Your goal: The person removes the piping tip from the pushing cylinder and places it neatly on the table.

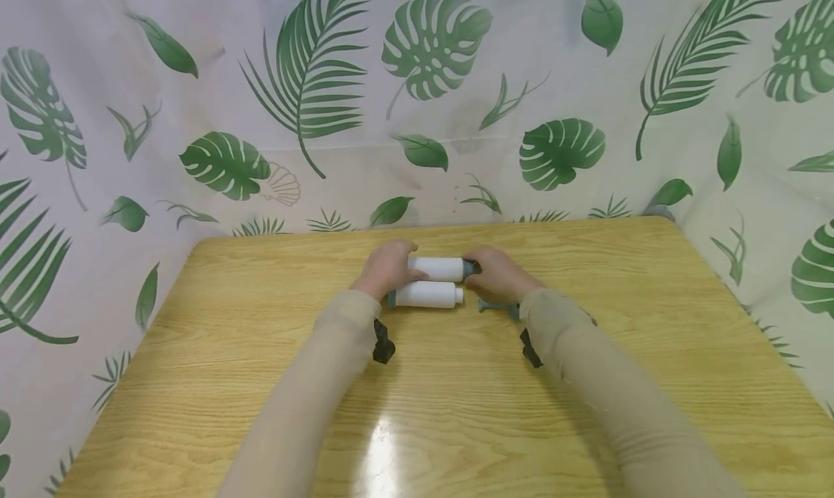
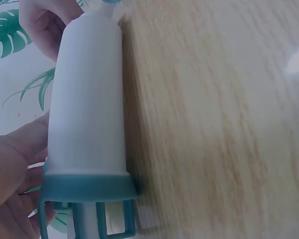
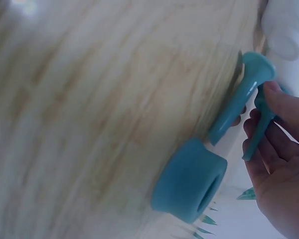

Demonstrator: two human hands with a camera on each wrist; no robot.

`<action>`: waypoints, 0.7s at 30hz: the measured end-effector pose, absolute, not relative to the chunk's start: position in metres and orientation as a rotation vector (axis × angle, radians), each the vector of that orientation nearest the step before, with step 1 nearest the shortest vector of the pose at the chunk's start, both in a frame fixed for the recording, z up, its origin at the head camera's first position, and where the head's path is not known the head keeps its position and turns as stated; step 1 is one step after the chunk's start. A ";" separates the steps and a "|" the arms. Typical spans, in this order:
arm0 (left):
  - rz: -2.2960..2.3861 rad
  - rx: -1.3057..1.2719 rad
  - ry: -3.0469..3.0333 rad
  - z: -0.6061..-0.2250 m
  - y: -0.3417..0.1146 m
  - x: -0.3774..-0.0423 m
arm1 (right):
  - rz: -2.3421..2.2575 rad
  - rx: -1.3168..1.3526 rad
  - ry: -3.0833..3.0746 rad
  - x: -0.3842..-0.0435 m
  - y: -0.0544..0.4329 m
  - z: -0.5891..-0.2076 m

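Note:
Two white bottles lie side by side on the wooden table. My left hand (image 1: 386,266) grips the left end of the rear bottle (image 1: 438,268), its thumb on the near side. At that bottle's right end, my right hand (image 1: 500,273) pinches a teal nozzle piece with a slim stem (image 3: 261,129) between thumb and fingers. Just in front, the second white bottle (image 1: 426,294) has its bare neck toward the right. A teal collar with open cage-like bars (image 2: 89,188) surrounds its left end. In the left wrist view this front bottle partly hides my left fingers.
Below my right hand, a teal tube with a flared end (image 3: 236,102) lies on the table (image 1: 449,411), beside a thick teal ring-shaped piece (image 3: 187,181). A leaf-patterned curtain (image 1: 456,179) borders the table's back and sides. Black mounts (image 1: 383,344) hang at both wrists.

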State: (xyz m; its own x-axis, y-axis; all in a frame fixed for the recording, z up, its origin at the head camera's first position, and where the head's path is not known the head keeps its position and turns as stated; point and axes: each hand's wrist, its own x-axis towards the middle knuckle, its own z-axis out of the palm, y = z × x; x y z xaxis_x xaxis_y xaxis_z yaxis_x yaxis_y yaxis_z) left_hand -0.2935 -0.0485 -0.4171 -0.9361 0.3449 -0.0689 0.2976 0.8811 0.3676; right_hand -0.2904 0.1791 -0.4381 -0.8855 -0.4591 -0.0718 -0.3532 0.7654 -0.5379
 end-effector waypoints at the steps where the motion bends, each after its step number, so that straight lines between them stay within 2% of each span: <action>1: 0.543 0.504 2.918 -0.417 -0.048 -0.294 | -0.774 -0.645 2.772 -0.291 0.179 -0.439; 21: 0.502 0.555 2.952 -0.425 -0.048 -0.295 | -0.819 -0.649 2.827 -0.288 0.175 -0.444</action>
State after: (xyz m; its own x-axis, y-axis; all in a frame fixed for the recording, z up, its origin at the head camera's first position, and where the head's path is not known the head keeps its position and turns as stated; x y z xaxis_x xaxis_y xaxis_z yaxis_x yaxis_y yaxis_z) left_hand -0.2950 -0.0484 -0.4255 -0.9290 0.3686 -0.0334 0.3368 0.8794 0.3365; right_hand -0.2884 0.1749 -0.4439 -0.8996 -0.4367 -0.0030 -0.3674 0.7607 -0.5350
